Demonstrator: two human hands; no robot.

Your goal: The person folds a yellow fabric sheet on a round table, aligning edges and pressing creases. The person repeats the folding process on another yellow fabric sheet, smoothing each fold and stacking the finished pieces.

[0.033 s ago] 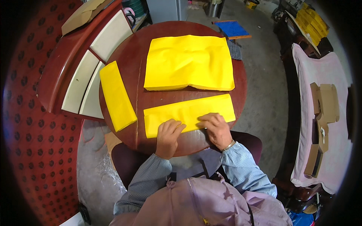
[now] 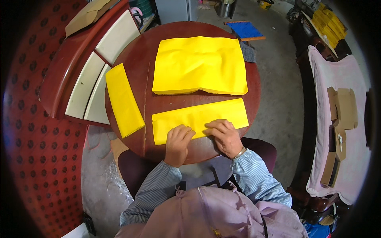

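Note:
In front of me a folded yellow felt-like sheet (image 2: 190, 117) lies lengthwise near the close edge of a round dark red table (image 2: 174, 102). My left hand (image 2: 177, 144) is closed at its near edge, left of the middle, with the fingertips pressed together on the material. Right of the middle, my right hand (image 2: 225, 137) has its bent fingers on the same near edge, thumb tucked beneath. Beyond the sheet rests a wide, thick stack of yellow sheets (image 2: 200, 65). A narrow folded yellow piece (image 2: 124, 101) sits at the table's left side.
A red cabinet with cream panels (image 2: 85, 81) adjoins the table on the left. Past the far right edge is a blue-topped stool (image 2: 244, 30). Open cardboard boxes (image 2: 346, 109) lie on a pink cloth (image 2: 319, 79) at right, with yellow material (image 2: 328, 23) behind.
My right hand has shifted slightly left along the folded sheet's near edge. The left hand and the other yellow pieces stay in place.

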